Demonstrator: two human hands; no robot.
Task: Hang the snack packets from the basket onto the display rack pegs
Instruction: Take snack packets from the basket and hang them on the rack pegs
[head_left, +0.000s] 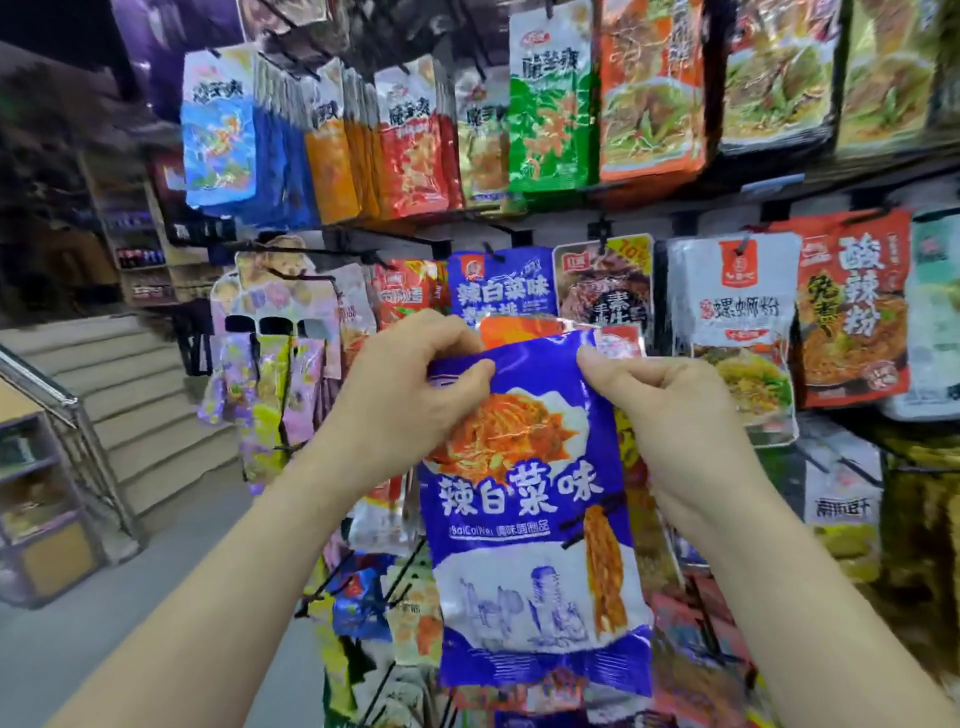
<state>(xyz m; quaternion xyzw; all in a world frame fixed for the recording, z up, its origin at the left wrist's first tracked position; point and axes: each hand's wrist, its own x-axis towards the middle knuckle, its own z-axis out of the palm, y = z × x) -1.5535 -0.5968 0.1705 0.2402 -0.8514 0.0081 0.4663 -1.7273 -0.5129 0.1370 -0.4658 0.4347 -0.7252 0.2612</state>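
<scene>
Since the left hand and right hand are both pinching the top edge of the blue packet, one at each corner, I'd say this is the lining-up bit just before hanging. It's held upright in front of the rack, just below a matching hung packet on its peg. Next move probably needs the hole found and raised to that peg's tip; can't see the hole. Glossy foil, crumpled up top, white lettering, orange packet tucked behind.

Colourful snack packets hang from pegs of the display rack.
</scene>
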